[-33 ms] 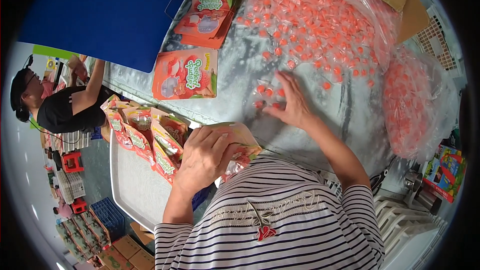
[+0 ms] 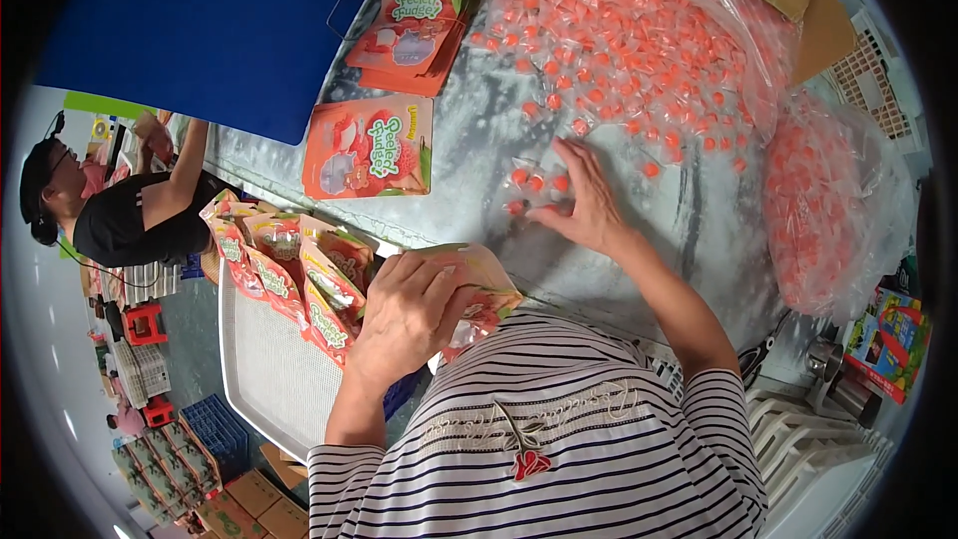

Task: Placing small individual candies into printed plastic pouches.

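At the table's near edge my left hand is closed on the top of a pink and green candy pouch, which hangs against my striped shirt. Its opening is partly hidden by my fingers. My right hand rests over the table, thumb and fingers apart, beside a small group of red candies in clear wrappers. Farther off spreads a large heap of the same wrapped candies. Left of my left hand, several filled pouches stand in a white tray.
Flat pouches lie in a stack and a bundle at the table's far left, near a blue panel. A clear bag of candies sits right, below a cardboard box. A co-worker works at left.
My right hand has shifted very slightly, its thumb now covering one candy of the small group. My left hand and the pouch look the same.
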